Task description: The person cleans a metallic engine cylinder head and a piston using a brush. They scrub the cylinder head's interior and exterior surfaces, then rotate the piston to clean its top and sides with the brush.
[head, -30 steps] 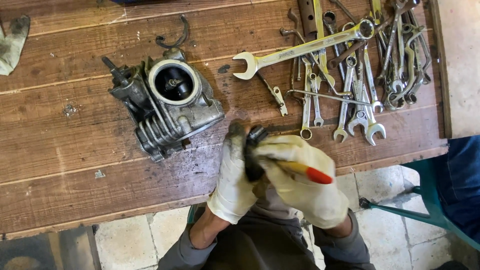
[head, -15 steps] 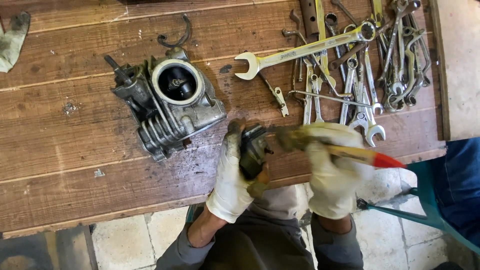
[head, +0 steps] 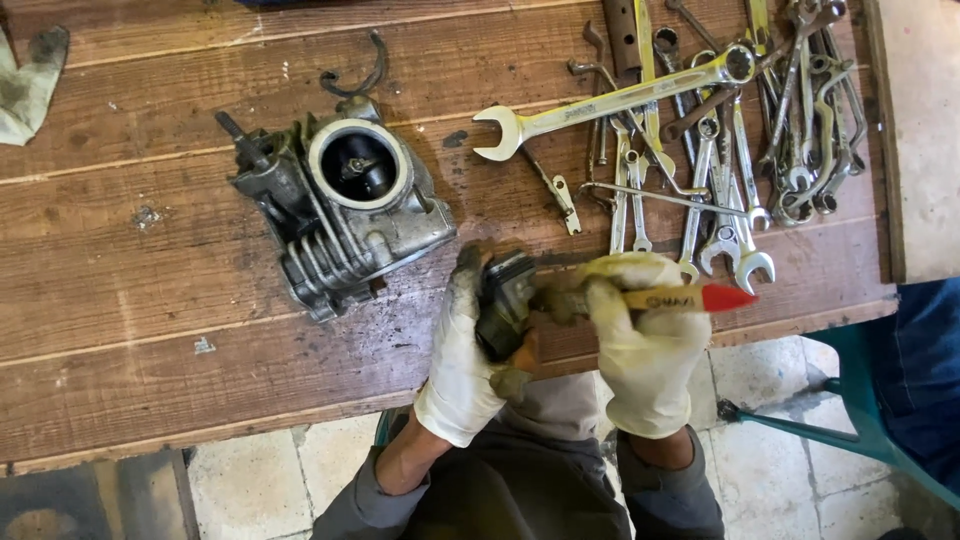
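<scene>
both gloved hands were busy over the bench edge: the left hand (head: 462,350) clasped a small dark engine part (head: 503,303), the right hand (head: 645,345) gripped a red-tipped brush (head: 672,297) against it. grime remained; the cylinder head (head: 335,208) lay aside, untouched.

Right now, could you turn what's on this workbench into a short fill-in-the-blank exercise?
1. The left hand holds a small dark ____ part.
2. The right hand grips a brush whose handle tip is ____.
3. The finned engine head lies on a ____ bench.
4. The spanners lie to the person's ____.

Missing words: metal; red; wooden; right
</scene>
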